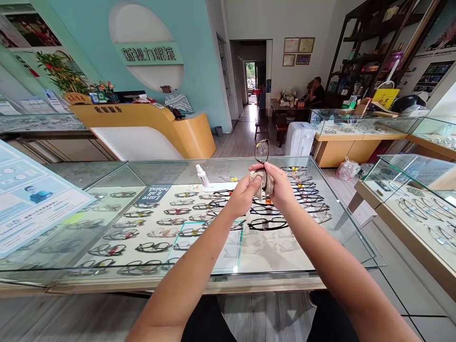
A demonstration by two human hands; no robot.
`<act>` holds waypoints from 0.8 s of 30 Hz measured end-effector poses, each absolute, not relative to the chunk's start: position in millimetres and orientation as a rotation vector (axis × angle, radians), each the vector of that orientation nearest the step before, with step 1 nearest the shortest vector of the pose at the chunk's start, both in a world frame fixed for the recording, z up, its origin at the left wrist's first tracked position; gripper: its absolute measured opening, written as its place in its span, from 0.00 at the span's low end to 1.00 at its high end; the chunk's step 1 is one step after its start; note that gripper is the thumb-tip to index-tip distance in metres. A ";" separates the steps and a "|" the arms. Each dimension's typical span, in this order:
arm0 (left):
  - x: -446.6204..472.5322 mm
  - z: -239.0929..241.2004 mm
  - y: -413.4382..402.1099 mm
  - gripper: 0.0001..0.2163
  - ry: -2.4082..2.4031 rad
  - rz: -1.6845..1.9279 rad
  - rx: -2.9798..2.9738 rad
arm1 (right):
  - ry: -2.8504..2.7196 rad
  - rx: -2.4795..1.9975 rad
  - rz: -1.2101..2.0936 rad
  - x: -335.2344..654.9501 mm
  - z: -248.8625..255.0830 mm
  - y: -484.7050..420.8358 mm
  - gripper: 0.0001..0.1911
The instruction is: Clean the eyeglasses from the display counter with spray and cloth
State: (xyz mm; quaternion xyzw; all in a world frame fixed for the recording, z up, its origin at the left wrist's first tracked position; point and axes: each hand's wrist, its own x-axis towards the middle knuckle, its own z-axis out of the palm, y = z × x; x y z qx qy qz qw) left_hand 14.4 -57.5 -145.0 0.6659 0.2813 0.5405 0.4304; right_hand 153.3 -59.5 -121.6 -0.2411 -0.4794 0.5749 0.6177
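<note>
Above the glass display case (278, 259), both of my hands are together around a pair of eyeglasses. One lens and dark rim of the eyeglasses (261, 151) stick up above my fingers; the rest is mostly hidden by the hands and cloth. My left hand (245, 192) is closed, its thumb pressing a beige cloth (257, 184) against the eyeglasses. Beside it, my right hand (280, 185) grips the frame below the raised lens, its fingers also against the cloth. A white spray bottle (203, 176) stands on the case left of my hands.
Rows of spectacle frames (269, 223) lie inside the case. A blue-and-white printed board (35, 199) leans in at left. Another glass case (420, 204) stands at right, a yellow counter (149, 126) behind. A person (315, 92) sits at a far table.
</note>
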 end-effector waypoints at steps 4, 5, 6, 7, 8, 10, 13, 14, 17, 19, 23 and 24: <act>16.1 -145.0 -60.4 0.29 0.706 1.305 1.721 | -1.023 -0.564 1.381 150.9 -122.9 -58.1 0.22; 17.6 -147.1 -60.6 0.30 0.716 1.327 1.697 | -1.017 -0.563 1.391 149.3 -124.0 -58.5 0.22; 19.3 -149.6 -60.6 0.30 0.728 1.359 1.665 | -1.019 -0.564 1.396 147.5 -125.3 -59.3 0.23; 21.0 -152.1 -60.3 0.29 0.744 1.394 1.630 | -1.028 -0.566 1.397 145.7 -126.6 -60.3 0.23; 22.4 -154.4 -59.8 0.29 0.765 1.428 1.599 | -1.043 -0.571 1.395 144.0 -127.7 -61.5 0.25; 24.0 -157.8 -58.3 0.28 0.799 1.485 1.540 | -1.087 -0.586 1.398 141.6 -128.9 -64.0 0.27; 23.3 -159.1 -54.9 0.29 0.769 1.497 1.464 | -1.140 -0.598 1.416 141.7 -127.6 -66.3 0.29; 22.5 -158.8 -53.8 0.30 0.737 1.483 1.447 | -1.143 -0.591 1.416 142.7 -126.5 -66.2 0.28; 20.5 -155.9 -52.2 0.30 0.646 1.436 1.446 | -1.088 -0.539 1.388 147.1 -122.9 -63.5 0.24; 20.3 -153.0 -53.8 0.28 0.621 1.410 1.486 | -1.037 -0.519 1.365 149.6 -122.0 -61.0 0.22; 22.4 -146.2 -60.8 0.30 0.648 1.438 1.477 | -1.066 -0.573 1.364 148.6 -126.8 -59.8 0.26; 22.8 -144.5 -62.3 0.29 0.663 1.468 1.448 | -1.100 -0.579 1.367 147.3 -128.8 -60.5 0.27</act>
